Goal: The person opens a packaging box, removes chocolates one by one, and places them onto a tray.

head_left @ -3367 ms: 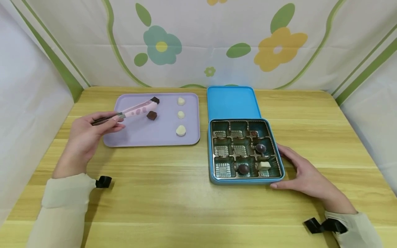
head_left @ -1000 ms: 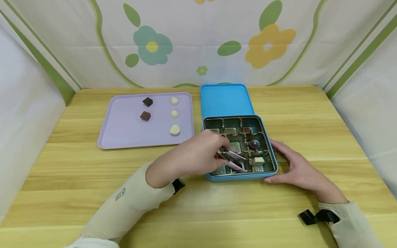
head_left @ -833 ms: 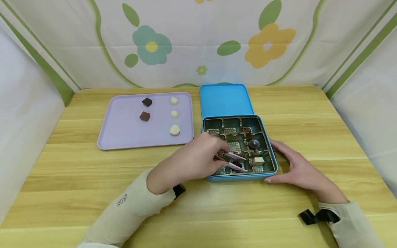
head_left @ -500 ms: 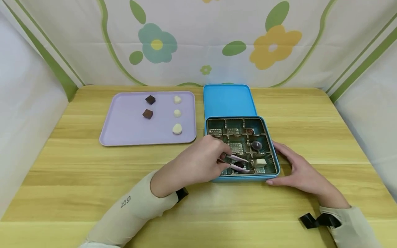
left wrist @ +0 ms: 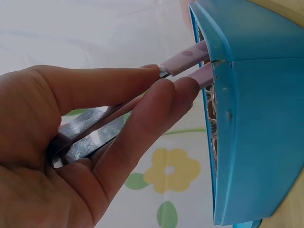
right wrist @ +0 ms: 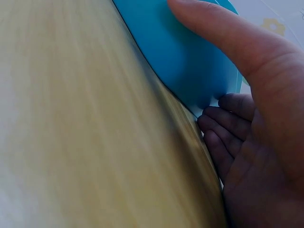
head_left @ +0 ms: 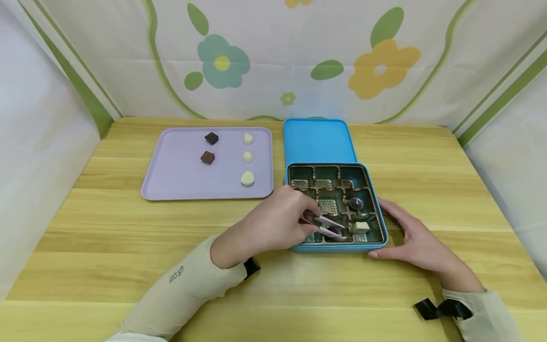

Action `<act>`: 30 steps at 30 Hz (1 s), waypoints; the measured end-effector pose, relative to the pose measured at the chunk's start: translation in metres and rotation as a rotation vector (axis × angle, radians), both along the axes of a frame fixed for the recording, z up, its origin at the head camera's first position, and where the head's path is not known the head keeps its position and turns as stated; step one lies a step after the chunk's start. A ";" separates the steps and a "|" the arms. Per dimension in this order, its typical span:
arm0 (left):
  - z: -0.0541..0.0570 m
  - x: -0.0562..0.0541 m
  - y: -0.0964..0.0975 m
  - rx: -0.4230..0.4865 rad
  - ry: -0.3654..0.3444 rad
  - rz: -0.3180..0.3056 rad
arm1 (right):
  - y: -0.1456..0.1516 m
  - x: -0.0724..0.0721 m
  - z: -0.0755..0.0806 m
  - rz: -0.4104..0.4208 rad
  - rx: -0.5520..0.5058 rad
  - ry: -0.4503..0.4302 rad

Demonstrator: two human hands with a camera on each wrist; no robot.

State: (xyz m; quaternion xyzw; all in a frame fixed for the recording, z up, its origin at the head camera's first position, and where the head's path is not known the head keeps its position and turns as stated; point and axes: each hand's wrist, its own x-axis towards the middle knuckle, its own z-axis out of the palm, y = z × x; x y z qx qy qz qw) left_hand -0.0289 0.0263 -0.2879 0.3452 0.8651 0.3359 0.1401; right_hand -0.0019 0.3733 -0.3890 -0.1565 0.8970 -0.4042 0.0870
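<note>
In the head view my left hand (head_left: 279, 223) is over the left front of the blue tin (head_left: 342, 249) and holds small tongs (head_left: 330, 234). Their metal handles lie between thumb and fingers in the left wrist view, and their pink arms (left wrist: 186, 56) reach past the tin's rim. The pink tips are in the front middle compartment, on either side of something dark, mostly hidden. A white square chocolate (head_left: 361, 227) sits in the front right compartment, a dark round chocolate (head_left: 355, 203) behind it. My right hand (head_left: 420, 240) rests against the tin's right front corner, thumb in front, fingers along the side.
Left of the tin lies a purple tray (head_left: 179, 183) with two dark chocolates (head_left: 207, 157) and three white chocolates (head_left: 247, 178). The tin's blue lid (head_left: 318, 140) lies open behind it. A flowered curtain (head_left: 273, 57) stands at the table's back.
My left hand has carried the tongs from above the tray to the tin's front middle compartment. Over the last half second the tongs' arms have drawn slightly closer together. My right hand stays at the tin.
</note>
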 end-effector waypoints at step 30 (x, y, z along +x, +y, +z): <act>0.017 -0.017 -0.047 0.189 -0.148 0.197 | 0.001 0.001 0.000 0.006 -0.003 0.009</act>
